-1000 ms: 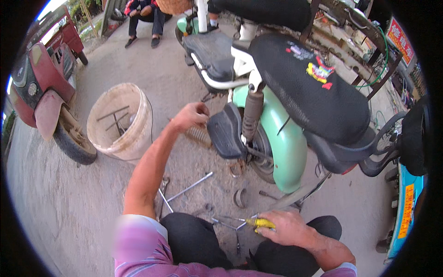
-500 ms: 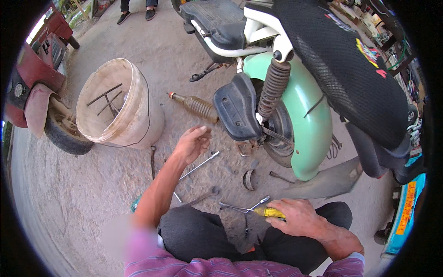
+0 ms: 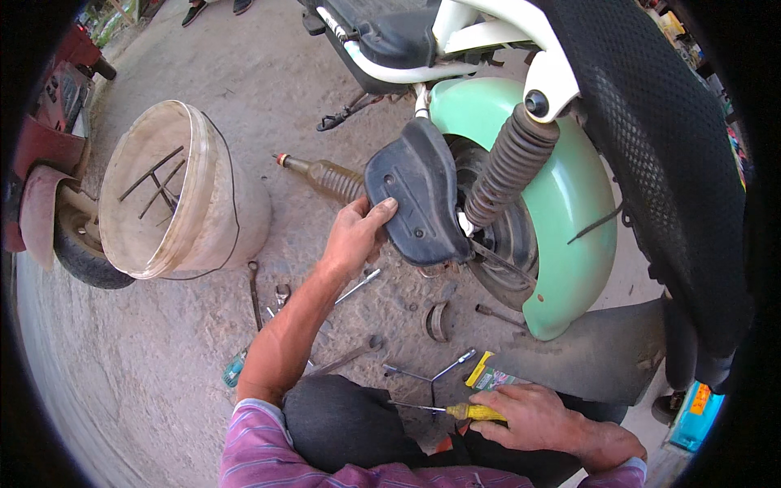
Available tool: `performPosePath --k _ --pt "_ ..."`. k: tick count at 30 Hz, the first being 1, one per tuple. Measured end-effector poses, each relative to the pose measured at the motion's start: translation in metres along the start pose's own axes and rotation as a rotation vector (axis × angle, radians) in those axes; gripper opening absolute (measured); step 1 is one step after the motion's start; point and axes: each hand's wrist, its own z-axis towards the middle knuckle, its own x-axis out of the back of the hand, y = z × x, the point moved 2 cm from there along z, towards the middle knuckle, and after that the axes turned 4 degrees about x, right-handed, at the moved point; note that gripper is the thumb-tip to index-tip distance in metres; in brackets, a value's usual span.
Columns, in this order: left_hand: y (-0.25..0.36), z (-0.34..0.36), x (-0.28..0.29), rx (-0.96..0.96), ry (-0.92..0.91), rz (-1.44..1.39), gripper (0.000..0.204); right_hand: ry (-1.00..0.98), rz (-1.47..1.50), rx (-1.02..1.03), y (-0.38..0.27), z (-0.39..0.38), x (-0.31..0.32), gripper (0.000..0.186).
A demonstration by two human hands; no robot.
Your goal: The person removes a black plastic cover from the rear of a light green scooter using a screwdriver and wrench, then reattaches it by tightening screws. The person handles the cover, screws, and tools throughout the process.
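Observation:
My left hand (image 3: 355,236) grips the left edge of a black plastic cover (image 3: 415,195), thumb on its face and fingers curled behind it. The cover sits beside the rear wheel (image 3: 500,236) of a scooter with a light green fender (image 3: 578,220). Over my lap, my right hand (image 3: 529,415) is closed around a screwdriver (image 3: 472,412) with a yellow handle, its thin shaft pointing left. Just beyond that hand shows a small yellow and green packet (image 3: 491,374); whether the fingers touch it I cannot tell.
A pale bucket (image 3: 232,220) with metal bars inside stands at the left. Several tools lie on the ground, among them a three-armed wrench (image 3: 431,377) and a metal ring (image 3: 437,321). A brown bottle (image 3: 325,177) lies behind the cover. A red vehicle (image 3: 49,171) is far left.
My left hand has reached forward and taken hold of the black cover. The view has moved closer to the scooter. The packet beyond my right hand has come into sight.

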Motion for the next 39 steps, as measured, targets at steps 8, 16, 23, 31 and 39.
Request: performPosePath --k 8,16,23,31,39 --pt "-0.001 -0.001 -0.002 0.005 -0.027 -0.085 0.04 -0.029 0.111 -0.07 0.006 0.003 0.007 0.047" --pt "0.005 0.003 -0.002 0.025 -0.09 -0.093 0.043 -0.045 0.188 -0.12 0.004 0.012 0.014 0.049" --pt "0.002 0.007 -0.002 0.013 -0.103 -0.113 0.044 -0.077 0.19 -0.178 0.005 0.02 0.017 0.049" --pt "-0.008 0.016 0.001 0.023 -0.07 -0.058 0.044 -0.075 0.193 -0.167 0.01 0.023 0.016 0.049" --pt "0.004 0.005 -0.004 -0.008 -0.048 -0.066 0.046 0.021 0.18 -0.101 0.01 0.024 0.015 0.047"
